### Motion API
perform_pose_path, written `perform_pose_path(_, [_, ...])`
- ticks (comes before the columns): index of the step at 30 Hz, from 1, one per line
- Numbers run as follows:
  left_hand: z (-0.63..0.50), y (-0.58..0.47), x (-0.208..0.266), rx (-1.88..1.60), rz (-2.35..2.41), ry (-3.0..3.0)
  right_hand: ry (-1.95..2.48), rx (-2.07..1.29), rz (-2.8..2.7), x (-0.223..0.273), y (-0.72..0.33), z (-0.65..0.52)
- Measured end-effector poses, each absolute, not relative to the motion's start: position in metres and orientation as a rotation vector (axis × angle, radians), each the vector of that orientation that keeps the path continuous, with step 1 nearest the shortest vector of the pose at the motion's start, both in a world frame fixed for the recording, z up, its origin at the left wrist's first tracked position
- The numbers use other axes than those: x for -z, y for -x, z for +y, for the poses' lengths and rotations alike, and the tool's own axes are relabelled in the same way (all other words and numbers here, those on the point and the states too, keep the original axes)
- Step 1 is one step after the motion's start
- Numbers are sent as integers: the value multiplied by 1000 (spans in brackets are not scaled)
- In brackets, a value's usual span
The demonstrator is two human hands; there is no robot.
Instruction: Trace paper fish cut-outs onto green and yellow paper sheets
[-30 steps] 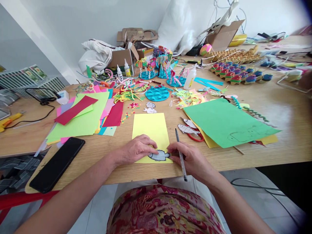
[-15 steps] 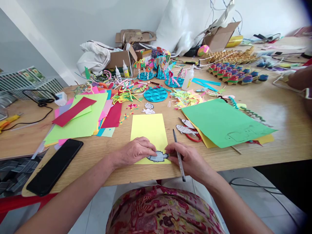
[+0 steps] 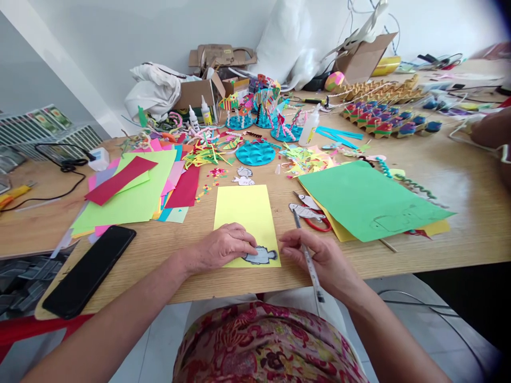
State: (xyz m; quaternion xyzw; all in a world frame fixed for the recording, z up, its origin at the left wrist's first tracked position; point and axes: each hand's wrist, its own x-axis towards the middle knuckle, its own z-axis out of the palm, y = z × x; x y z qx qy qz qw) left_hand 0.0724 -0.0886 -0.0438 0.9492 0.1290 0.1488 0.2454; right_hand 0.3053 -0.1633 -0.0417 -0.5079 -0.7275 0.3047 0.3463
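My left hand (image 3: 223,246) lies flat on a yellow sheet of paper (image 3: 244,207), its fingertips pressing the left end of a grey paper fish cutout (image 3: 261,255) near the sheet's front edge. The fish's tail points right and its left end is hidden under my fingers. Just right of the sheet, my right hand (image 3: 315,255) is closed around a clear pen (image 3: 310,266), held slanting between thumb and fingers and apart from the paper. Beyond the pen, white paper fish (image 3: 305,211) rest on red-handled scissors (image 3: 319,225).
Green paper (image 3: 371,199) with a pencil drawing lies to the right. Coloured sheets (image 3: 131,186) and a black phone (image 3: 90,271) are at left. Farther back are paper scraps (image 3: 307,159), a blue scalloped disc (image 3: 255,153), glue bottles (image 3: 309,127) and painted egg-carton pieces (image 3: 391,118).
My right hand has moved right, off the fish's tail and the yellow sheet, carrying the pen with it. My left hand stays in place on the fish cutout.
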Motion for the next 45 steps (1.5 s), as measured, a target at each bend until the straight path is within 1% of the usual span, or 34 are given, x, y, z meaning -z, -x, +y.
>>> perform_pose_path(5, [-85,-74,46,-436,334,-2578,1199,-809,-1973,25,-307,-169])
perform_pose_path(10, [-79,-77,41,-344,345,-2553,1101,-827,-2050,16,-300,-171])
perform_pose_path(16, [-69,-82,41,-247,316,-2508,1227,-893,-2044,26,-274,-168])
perform_pose_path(23, [-67,-84,40,-219,307,-2434,1272,-848,-2000,41,-254,-157])
perform_pose_path(29, [-66,-87,40,-238,306,-2342,1328,-831,-1931,43,-246,-156])
perform_pose_path(45, [-67,-86,42,-247,301,-2438,1321,-794,-1968,42,-246,-156])
